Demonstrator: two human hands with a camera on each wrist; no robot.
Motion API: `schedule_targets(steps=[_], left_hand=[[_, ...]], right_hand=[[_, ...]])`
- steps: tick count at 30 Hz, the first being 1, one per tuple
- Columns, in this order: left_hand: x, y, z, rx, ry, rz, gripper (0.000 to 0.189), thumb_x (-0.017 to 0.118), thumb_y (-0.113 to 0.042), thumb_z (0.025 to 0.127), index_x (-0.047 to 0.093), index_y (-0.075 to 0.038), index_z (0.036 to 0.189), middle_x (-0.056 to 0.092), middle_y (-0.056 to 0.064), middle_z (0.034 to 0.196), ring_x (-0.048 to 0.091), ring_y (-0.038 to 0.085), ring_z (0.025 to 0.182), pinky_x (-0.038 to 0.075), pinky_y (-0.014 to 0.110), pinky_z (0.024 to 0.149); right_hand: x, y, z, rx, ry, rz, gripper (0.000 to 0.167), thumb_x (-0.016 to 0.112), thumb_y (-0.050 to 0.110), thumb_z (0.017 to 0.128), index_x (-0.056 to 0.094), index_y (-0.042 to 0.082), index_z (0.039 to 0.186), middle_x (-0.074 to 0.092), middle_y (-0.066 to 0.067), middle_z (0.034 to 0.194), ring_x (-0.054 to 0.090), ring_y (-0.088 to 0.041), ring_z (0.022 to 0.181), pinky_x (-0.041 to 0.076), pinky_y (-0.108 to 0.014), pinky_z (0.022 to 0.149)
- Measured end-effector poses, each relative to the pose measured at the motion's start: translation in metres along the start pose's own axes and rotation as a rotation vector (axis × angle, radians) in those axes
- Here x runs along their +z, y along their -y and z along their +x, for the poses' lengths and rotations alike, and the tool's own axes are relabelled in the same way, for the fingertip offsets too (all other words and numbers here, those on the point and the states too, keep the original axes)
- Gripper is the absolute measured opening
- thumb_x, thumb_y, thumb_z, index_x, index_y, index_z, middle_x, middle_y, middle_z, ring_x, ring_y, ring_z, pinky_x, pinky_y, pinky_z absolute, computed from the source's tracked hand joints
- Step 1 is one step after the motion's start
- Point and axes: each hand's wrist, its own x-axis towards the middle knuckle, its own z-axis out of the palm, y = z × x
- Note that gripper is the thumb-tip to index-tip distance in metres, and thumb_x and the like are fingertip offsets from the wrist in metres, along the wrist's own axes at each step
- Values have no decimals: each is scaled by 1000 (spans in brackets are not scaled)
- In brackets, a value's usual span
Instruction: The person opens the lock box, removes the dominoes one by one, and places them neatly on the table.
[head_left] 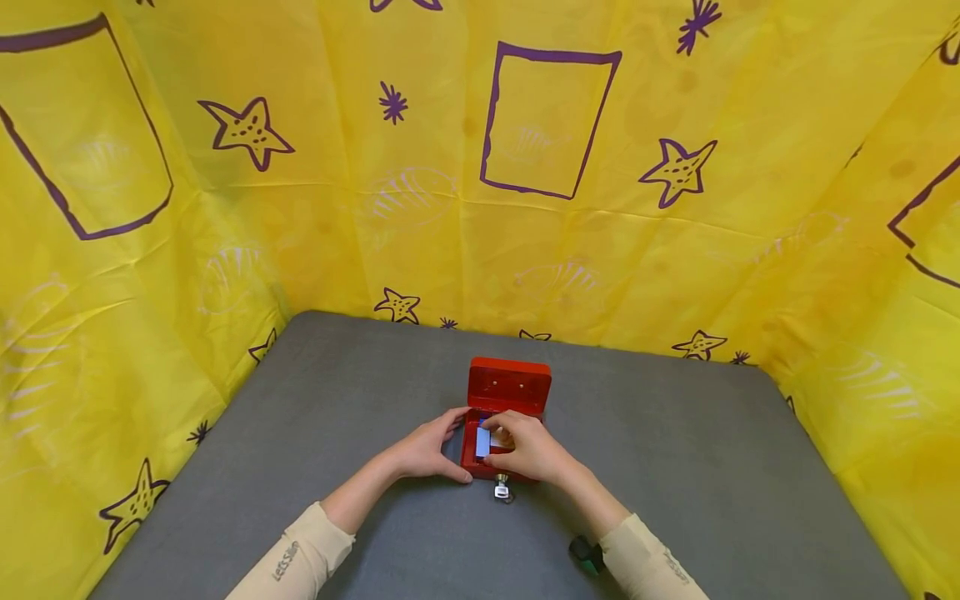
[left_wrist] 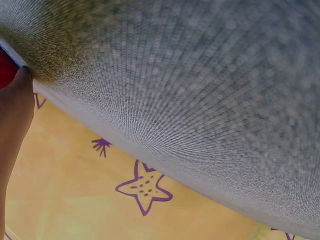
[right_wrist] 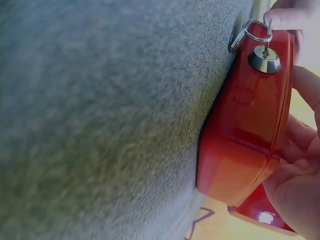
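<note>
Yellow cloth (head_left: 540, 242), printed with purple stars and frames, hangs round 3 sides, along the far, left and right edges of the grey table (head_left: 360, 367). 2 cream sleeves (head_left: 303, 550) reach in over the table from this side. The red box (head_left: 468, 462) sits about midway between the left and right edges, in from the far edge, its lid (head_left: 508, 396) standing up along the back, with 2 small pale dots on its inner face.

The left hand (head_left: 431, 447) is wide, set against the box's left side, thumb at the near-left corner, fingertips towards the far-left corner. The right hand (head_left: 528, 447) is narrow, over the box, pinching a pale blue block (head_left: 482, 443) between thumb and fingers, at the left part of the box's opening. I cannot tell whether the block touches the bottom. A dark thing (head_left: 587, 554), partly green, lies on the table beside the right sleeve, too hidden to name. On the box's front is a silver lock (right_wrist: 265, 60) bearing a key (right_wrist: 267, 46) and a ring (right_wrist: 246, 26).
</note>
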Motion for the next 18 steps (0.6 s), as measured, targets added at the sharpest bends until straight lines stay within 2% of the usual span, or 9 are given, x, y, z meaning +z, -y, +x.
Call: schedule_targets(steps=[8,12,18], left_hand=[[1,0,1,-31,6,1,100,86,-24,72,27,-8,151,36,15,152,39,34,136,35,46,110],[1,0,1,-32,5,2,100,86,-24,72,26,-8,151,36,15,152,39,34,136,35,46,110],[1,0,2,-29,-2,8,100,86,-24,72,27,-9,151,37,14,152,39,33,136,35,46,110]], right_hand=[[-7,-5,-12,43,-41,40,42,80,22,80,64,10,118,64,-3,102,58,-17,87,54,-29,75],[-11,-7,-18,50,-80,67,41,81,20,80,65,9,116,62,-4,96,59,-18,85,55,-29,74],[-14,-12,-27,61,-110,103,42,81,20,79,65,12,117,61,-2,96,59,-18,83,56,-27,71]])
